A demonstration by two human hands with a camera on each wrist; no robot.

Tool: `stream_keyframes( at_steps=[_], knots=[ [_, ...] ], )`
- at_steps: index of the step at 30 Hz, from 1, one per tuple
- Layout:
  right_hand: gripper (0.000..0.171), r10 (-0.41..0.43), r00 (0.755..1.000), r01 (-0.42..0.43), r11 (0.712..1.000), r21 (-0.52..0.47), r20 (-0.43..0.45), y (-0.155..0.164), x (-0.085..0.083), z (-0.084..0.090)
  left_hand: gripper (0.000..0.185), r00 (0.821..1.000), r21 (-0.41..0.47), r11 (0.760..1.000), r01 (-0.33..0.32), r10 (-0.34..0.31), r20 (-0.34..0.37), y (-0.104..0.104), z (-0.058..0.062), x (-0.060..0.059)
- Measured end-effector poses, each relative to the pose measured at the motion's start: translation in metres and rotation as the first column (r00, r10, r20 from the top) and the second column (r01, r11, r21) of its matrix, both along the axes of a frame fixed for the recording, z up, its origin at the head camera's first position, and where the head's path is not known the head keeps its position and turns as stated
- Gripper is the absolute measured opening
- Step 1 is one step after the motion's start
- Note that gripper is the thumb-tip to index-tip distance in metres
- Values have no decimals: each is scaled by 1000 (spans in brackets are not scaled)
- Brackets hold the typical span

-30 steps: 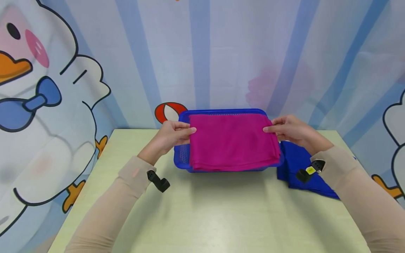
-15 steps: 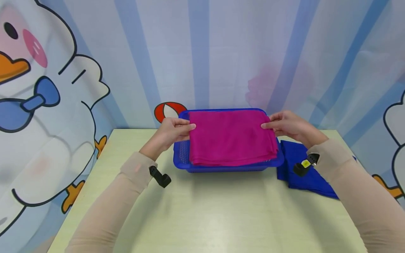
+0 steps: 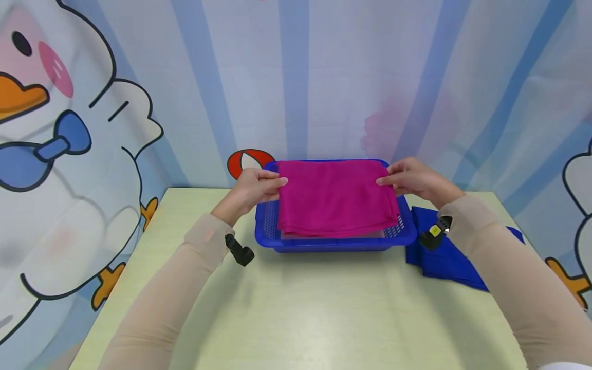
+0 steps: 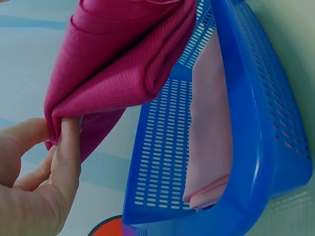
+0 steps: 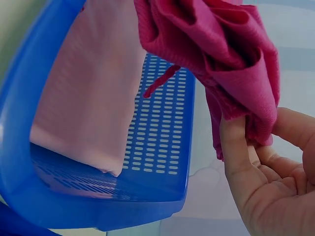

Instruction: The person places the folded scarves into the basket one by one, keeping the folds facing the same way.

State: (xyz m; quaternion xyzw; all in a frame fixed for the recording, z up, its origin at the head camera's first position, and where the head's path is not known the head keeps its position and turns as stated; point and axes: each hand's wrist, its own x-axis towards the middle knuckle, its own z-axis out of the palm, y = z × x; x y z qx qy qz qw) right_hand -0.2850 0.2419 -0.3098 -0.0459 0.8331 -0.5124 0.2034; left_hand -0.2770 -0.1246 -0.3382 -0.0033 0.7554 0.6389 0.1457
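A folded magenta garment (image 3: 337, 198) hangs above the blue plastic basket (image 3: 265, 234). At its upper left corner my left hand (image 3: 252, 190) pinches the cloth between thumb and fingers. My right hand (image 3: 416, 180) pinches the upper right corner the same way. Layered folds of the magenta garment (image 4: 118, 73) show in the left wrist view, and a thin magenta cord dangles from it in the right wrist view. Inside the basket (image 4: 251, 147) lies a folded pale pink cloth (image 4: 211, 123), mostly covered by the garment in the head view.
On the pale table (image 3: 324, 308), a folded blue cloth (image 3: 453, 262) lies right of the basket, partly behind my right forearm. A curtain (image 3: 333, 77) with cartoon prints rises directly behind the table.
Both hands have raised the magenta garment slightly and away from me, with the right hand also shifting left. More of the basket's front and the pale pink cloth inside now show.
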Motion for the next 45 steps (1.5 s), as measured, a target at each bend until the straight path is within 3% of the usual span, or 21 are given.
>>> stream_keyframes(
  at_steps=[14, 28, 36, 45],
  knots=[
    [35, -22, 1000, 22, 1000, 7, 7, 0, -14, -3, 52, 1000, -41, 999, -4, 5, 22, 7, -7, -17],
    [41, 33, 999, -33, 999, 37, -9, -2, -22, -9, 44, 999, -101, 995, 1, 3, 38, 13, -5, -22],
    [45, 69, 997, -65, 991, 114, -26, -9, -26, -12, 44, 997, -102, 995, 14, -7, 71, 12, -7, -26],
    [35, 104, 994, -98, 984, 147, -36, -11, -25, -12, 41, 997, -133, 990, 41, -32, 66, 14, -8, -27]
  ],
)
